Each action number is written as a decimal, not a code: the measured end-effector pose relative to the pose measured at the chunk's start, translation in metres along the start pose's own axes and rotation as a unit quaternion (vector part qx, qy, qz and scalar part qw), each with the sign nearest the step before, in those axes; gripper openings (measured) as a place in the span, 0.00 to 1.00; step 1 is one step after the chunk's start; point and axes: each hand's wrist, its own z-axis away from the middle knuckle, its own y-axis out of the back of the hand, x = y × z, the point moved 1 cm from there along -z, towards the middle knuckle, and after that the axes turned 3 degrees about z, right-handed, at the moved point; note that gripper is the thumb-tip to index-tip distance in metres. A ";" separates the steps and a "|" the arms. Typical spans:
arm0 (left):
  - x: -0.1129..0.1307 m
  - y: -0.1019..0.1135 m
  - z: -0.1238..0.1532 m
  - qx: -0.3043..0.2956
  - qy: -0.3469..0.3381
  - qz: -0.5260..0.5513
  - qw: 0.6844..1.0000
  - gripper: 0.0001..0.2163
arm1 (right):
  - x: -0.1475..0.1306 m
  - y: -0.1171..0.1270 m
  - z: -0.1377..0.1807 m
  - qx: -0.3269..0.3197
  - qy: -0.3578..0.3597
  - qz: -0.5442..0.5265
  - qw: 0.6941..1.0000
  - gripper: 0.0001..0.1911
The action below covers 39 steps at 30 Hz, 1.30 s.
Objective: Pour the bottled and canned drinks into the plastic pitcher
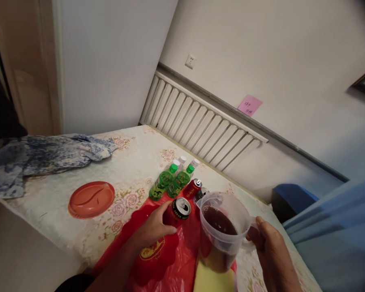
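Observation:
My left hand point(153, 227) is wrapped round an opened red and black drink can point(180, 211), which stands upright with its tab up. My right hand point(270, 247) grips the handle of a clear plastic jug point(223, 231), part full of dark brown liquid and tilted slightly in the picture. Under the can and the left wrist lies a red scalloped tray point(142, 263) with a gold print. Behind the left hand stand two green-labelled bottles point(162, 184) with green caps. Another red can point(192, 188) is beside them, and a further can point(200, 195) is partly hidden by the jug.
A red plastic sheet point(185, 259) and a yellow cloth or paper point(214, 280) lie on the flowered tablecloth point(140, 178). Bottles with white caps point(195, 163) stand at the back. An orange lid-like dish point(91, 198) and blue patterned cloth point(61, 154) lie left; a radiator point(197, 117) lines the wall.

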 end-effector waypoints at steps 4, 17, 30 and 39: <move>0.001 -0.001 0.001 -0.004 0.008 -0.008 1.000 0.39 | -0.006 0.001 0.002 0.012 -0.005 0.001 1.000 0.20; 0.010 -0.001 0.004 -0.011 0.009 -0.031 0.999 0.38 | -0.010 0.007 -0.006 -0.032 0.012 0.099 0.994 0.25; 0.005 -0.001 0.005 -0.016 -0.008 0.011 1.000 0.36 | 0.003 0.012 -0.023 -0.076 0.021 0.117 0.990 0.28; 0.007 -0.001 0.006 -0.027 -0.005 -0.018 0.999 0.37 | 0.005 0.014 -0.028 -0.097 0.048 0.159 0.981 0.29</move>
